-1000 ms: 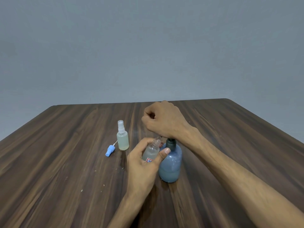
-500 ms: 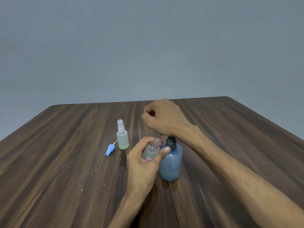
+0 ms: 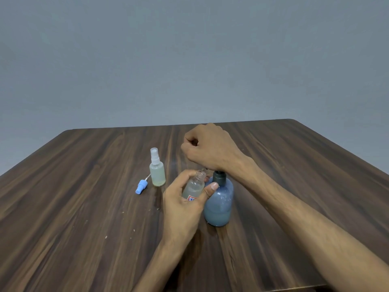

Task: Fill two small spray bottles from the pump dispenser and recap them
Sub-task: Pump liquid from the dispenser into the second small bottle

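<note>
The open bottle (image 3: pixel 194 185), uncapped and slightly tilted, is held above the desk (image 3: pixel 84 197) just left of the dispenser (image 3: pixel 219 204), touching or nearly touching its shoulder. Its mouth sits right beside the dark pump collar (image 3: pixel 219 178), under the right hand. A red and blue label shows low on its clear body. The left hand (image 3: pixel 185 205) has its grip clamped on this bottle, thumb on the right side and fingers curled round the left. The right hand (image 3: pixel 208 149) is curled into a fist over the pump head, which it hides; whether its grip closes on the head or only presses it, I cannot tell. The dispenser stands upright, bluish liquid filling its lower part. Further left stands a capped bottle (image 3: pixel 157 170) with pale liquid, and just beside it lies a blue cap (image 3: pixel 140 186) with its tube.
</note>
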